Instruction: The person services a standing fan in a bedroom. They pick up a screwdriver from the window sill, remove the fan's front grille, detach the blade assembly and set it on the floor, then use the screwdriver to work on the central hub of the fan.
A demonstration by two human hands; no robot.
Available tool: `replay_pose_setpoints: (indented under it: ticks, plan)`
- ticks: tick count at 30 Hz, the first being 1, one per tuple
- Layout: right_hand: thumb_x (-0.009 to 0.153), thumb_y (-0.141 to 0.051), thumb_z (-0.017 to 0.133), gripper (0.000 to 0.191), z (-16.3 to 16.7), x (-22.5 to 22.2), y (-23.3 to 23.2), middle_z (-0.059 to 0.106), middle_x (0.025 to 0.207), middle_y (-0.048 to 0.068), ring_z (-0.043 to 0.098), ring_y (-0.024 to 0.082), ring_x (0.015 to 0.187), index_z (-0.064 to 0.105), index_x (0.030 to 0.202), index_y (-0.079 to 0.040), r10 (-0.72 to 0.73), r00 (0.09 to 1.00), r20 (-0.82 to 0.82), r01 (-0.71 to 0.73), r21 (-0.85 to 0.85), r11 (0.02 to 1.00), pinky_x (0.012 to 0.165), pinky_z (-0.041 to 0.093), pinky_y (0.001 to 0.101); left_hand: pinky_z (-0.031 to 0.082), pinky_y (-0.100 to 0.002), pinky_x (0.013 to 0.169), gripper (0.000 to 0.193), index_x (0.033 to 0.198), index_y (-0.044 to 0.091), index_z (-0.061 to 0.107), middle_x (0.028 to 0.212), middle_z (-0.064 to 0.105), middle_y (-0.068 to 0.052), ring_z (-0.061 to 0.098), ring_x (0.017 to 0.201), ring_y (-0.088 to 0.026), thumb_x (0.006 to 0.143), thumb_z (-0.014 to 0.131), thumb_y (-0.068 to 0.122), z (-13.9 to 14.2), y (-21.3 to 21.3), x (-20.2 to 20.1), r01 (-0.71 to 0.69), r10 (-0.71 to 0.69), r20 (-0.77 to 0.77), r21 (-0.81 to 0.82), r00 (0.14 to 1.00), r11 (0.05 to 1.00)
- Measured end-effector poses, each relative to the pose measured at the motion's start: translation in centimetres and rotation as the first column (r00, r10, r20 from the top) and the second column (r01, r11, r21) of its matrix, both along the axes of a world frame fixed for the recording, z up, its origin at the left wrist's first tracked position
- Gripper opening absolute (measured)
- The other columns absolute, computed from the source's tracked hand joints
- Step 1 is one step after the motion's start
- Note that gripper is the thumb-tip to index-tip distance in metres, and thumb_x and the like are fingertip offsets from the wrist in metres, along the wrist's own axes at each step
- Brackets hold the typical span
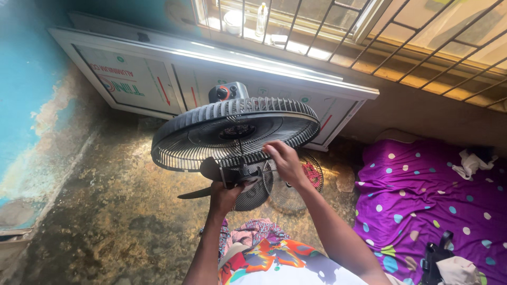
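While curled shut: left hand [224, 194] round fan blade [211, 177], right hand [282, 161] on grille [232, 132].

2 bare forearms, no sleeves — left hand [224, 196] at 6 o'clock, right hand [285, 162] toward 12; a bright patterned garment — orange, blue, white — below.

A white framed panel [211, 74] with printed film leans against the wall beneath a barred window [369, 31], where a clear bottle [261, 20] and a white cup [232, 21] stand on the sill. A purple polka-dot sheet [422, 206] covers a mattress on the right, a crumpled white cloth [470, 163] lying on it. The concrete floor [105, 211] is stained; blue wall paint [26, 79] peels.
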State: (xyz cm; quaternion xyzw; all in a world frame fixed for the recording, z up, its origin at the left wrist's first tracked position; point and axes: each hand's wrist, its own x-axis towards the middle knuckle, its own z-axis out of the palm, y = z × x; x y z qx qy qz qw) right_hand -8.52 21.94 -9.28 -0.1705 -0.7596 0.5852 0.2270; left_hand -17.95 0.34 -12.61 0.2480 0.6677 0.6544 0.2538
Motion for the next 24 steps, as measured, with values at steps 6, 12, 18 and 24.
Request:
replay_pose_setpoints:
  ticks: [6, 12, 18, 24]
  plan:
    - [0.109, -0.033, 0.048, 0.043, -2.6, 9.6, -3.4, 0.073, 0.091, 0.013, 0.071, 0.02, 0.083, 0.069, 0.106, 0.004, -0.043, 0.991, 0.131, 0.092, -0.4, 0.912, 0.078, 0.06, 0.0337, 0.057, -0.032, 0.074, 0.024, 0.1, 0.003, 0.075, 0.091, 0.079, -0.006, 0.075, 0.083, -0.016, 0.078, 0.083, 0.003, -1.2, 1.5, 2.2, -0.016, 0.014, -0.167, -0.015, 0.986, 1.0]
    - [0.101, -0.046, 0.037, 0.046, -4.3, 12.7, -4.1, 0.073, 0.097, 0.01, 0.073, 0.023, 0.083, 0.062, 0.113, -0.009, -0.055, 0.965, 0.256, 0.258, -0.893, 0.368, 0.074, 0.06, 0.0421, 0.06, -0.033, 0.075, 0.029, 0.105, 0.005, 0.068, 0.096, 0.074, -0.01, 0.077, 0.087, -0.023, 0.079, 0.079, -0.002, -1.4, 4.6, 7.7, 0.115, -0.104, -0.373, 0.009, 0.922, 0.993]
    - [0.107, -0.044, 0.049, 0.042, -9.0, 17.1, -1.5, 0.074, 0.101, 0.013, 0.071, 0.024, 0.089, 0.065, 0.119, -0.007, -0.26, 0.951, 0.169, 0.205, -0.972, 0.117, 0.085, 0.059, 0.0417, 0.062, -0.04, 0.085, 0.052, 0.119, 0.007, 0.07, 0.131, 0.069, -0.013, 0.073, 0.106, -0.036, 0.071, 0.066, -0.011, -0.8, 7.1, 11.4, 0.33, -0.326, -0.535, -0.092, 0.779, 0.939]
    - [0.1, -0.027, 0.059, 0.03, -14.1, 21.7, 0.8, 0.075, 0.108, 0.011, 0.071, 0.027, 0.097, 0.064, 0.122, -0.007, -0.368, 0.907, 0.207, 0.283, -0.945, 0.167, 0.091, 0.054, 0.0502, 0.059, -0.044, 0.076, 0.073, 0.145, 0.016, 0.053, 0.147, 0.054, -0.015, 0.07, 0.102, -0.04, 0.076, 0.077, 0.004, -2.6, 8.3, 14.0, 0.363, -0.454, -0.498, -0.272, 0.739, 0.891]
